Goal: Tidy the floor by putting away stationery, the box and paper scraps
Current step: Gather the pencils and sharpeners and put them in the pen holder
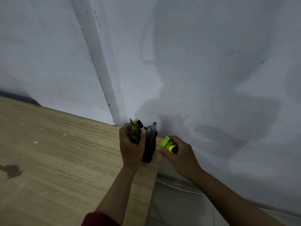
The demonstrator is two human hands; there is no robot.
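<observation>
My left hand [131, 147] grips a bundle of pens and pencils [134, 132], tips up, just left of a black pen holder [149, 150]. The holder stands at the far right corner of the wooden table [57, 160] and has a few pens in it [152, 128]. To its right, my right hand [177, 152] holds small bright green and yellow stationery pieces [168, 143], one with a black end. They are blurred, so I cannot name them exactly.
A white wall [195, 62] with a vertical ridge rises right behind the table. The table's right edge drops to a pale floor [171, 201] where a white cable runs. A dark stain [11, 170] and small pale scraps [35, 142] lie on the tabletop.
</observation>
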